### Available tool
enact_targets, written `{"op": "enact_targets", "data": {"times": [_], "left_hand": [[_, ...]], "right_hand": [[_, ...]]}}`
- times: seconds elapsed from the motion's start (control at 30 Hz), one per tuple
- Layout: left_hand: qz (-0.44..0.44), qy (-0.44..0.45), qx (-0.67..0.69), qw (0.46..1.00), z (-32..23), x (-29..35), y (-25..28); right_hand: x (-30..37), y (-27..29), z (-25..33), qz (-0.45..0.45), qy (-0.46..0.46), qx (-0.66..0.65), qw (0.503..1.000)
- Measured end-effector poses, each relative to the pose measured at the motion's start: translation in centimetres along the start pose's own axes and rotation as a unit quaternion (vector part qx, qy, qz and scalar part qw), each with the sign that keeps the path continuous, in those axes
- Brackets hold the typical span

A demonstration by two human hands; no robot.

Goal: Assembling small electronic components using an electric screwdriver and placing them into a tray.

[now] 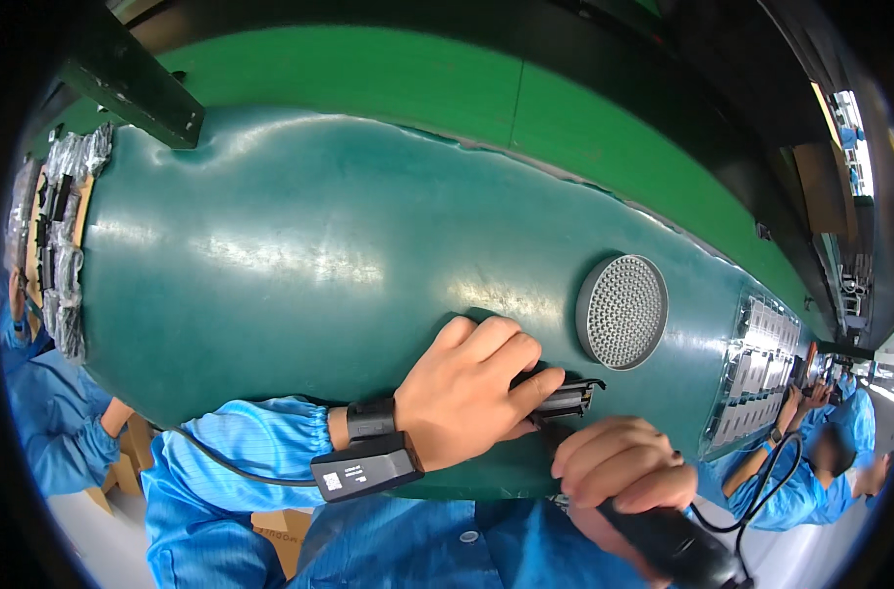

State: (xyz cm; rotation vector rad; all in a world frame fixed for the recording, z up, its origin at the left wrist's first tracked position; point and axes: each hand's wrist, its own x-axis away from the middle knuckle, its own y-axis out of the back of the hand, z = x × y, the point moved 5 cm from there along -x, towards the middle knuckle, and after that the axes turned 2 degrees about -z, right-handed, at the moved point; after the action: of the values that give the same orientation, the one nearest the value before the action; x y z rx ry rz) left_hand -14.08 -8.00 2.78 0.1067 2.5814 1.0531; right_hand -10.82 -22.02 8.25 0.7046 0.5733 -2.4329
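Observation:
My left hand (471, 393) lies over a long black part (568, 399) on the green mat, its fingers bent round it. The part's ribbed right end sticks out past my fingertips, with a thin dark hook at its tip; the rest is under my hand. Close by on the right, my right hand (623, 466) is closed in a fist. A dark narrow piece (547, 434) shows between the fist and the part, but its kind is hidden. Black boxes (368, 466) are strapped at both wrists, with cables.
A round grey dish (584, 312) with a studded inside lies beyond my right hand. Farther right is a clear tray (714, 432) of pale rectangular parts. Plastic-wrapped black parts (66, 226) lie at the left end. A dark post (137, 83) rises far left. People in blue sit at both sides.

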Motion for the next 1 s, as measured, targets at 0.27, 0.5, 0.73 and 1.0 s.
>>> {"op": "enact_targets", "data": {"times": [0.27,0.5,0.73,1.0], "left_hand": [[0.018,-0.027,-0.034,0.999,-0.5,0.2,0.0],[0.032,-0.055,-0.077,0.995,-1.2,0.4,0.9],[0.091,-0.155,-0.1,0.978,-2.5,-0.3,-0.1],[0.051,-0.187,-0.034,0.98,0.2,-1.8,2.6]], "right_hand": [[0.9,1.0,-0.6,0.011,0.023,-0.098,0.995],[-2.1,7.4,2.3,-0.212,-0.01,-0.208,0.955],[-4.5,18.7,-0.9,-0.427,0.064,-0.121,0.894],[-2.3,24.8,-7.1,-0.538,-0.046,-0.217,0.814]]}}
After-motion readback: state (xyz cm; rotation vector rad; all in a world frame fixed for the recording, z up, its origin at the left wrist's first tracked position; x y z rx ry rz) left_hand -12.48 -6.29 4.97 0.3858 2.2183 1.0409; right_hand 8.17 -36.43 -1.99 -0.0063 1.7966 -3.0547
